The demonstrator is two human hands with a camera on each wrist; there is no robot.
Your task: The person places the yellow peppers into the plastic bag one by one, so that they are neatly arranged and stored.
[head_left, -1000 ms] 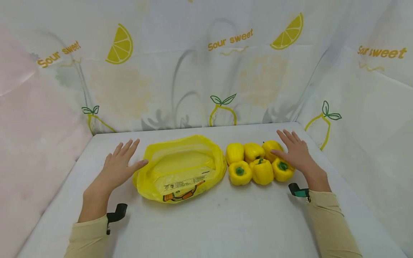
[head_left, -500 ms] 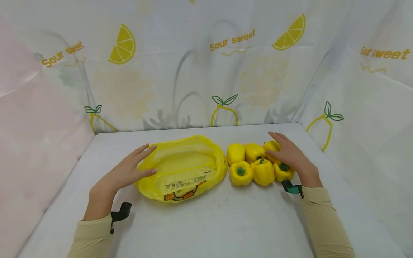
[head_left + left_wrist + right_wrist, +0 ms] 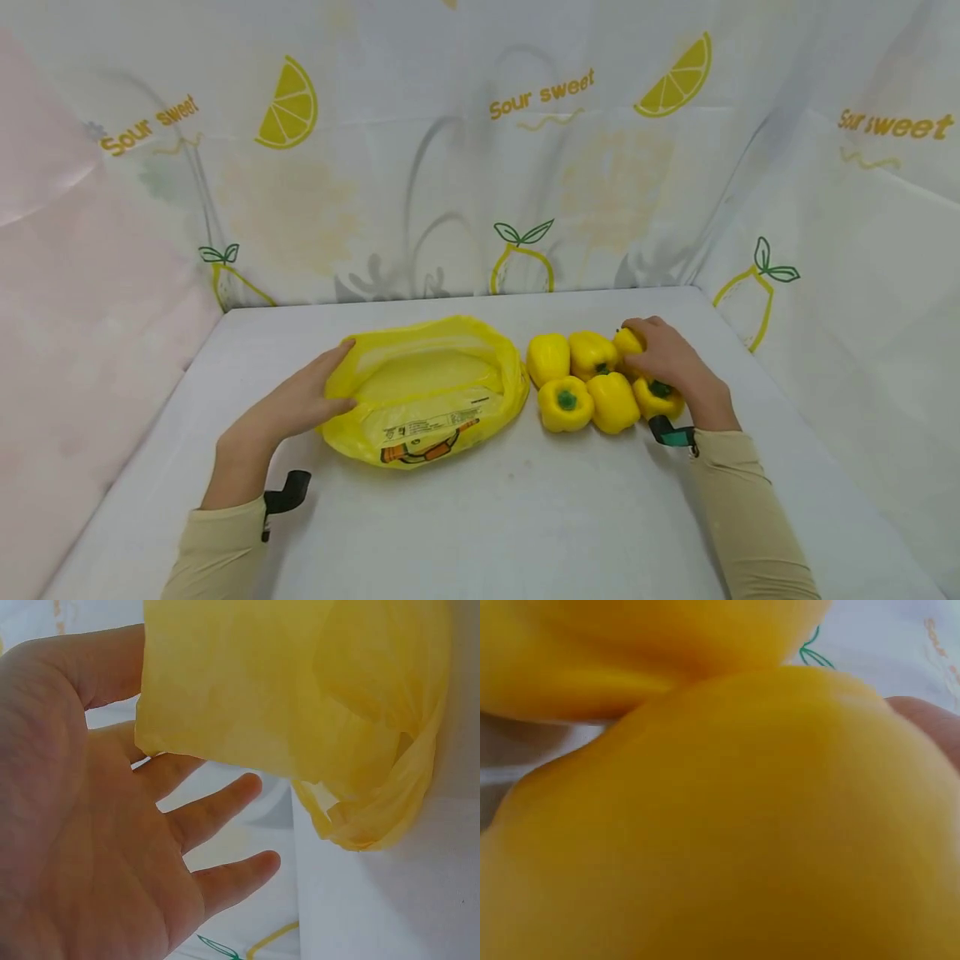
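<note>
With twelve o'clock taken as the far edge of the white worktop (image 3: 480, 533), the yellow plastic bag (image 3: 431, 375) is laid toward ten to eleven o'clock, its mouth spread wide so that the inside is exposed; the left hand (image 3: 288, 402) is held at the bag's nine o'clock rim, its fingers fanned apart and nearly straight, with no pinch shown; the tips of the thumb and forefinger are hidden by the plastic in the left wrist view, and the rim is probably being steadied there, since such thin material would sag easily; toward two o'clock, just beside the bag, six yellow peppers (image 3: 609, 392) are set in two rows of three, packed so closely that rolling is presumably checked by their neighbours; the back-right pepper (image 3: 628, 340), at one to two o'clock in the group, is gripped from above by the right hand (image 3: 670, 358), with fingers curled over its far side and the thumb toward the near side; that approach is judged to be favoured because its flanks are crowded at nine and six o'clock; whether its weight is borne by the hand cannot be told.
</note>
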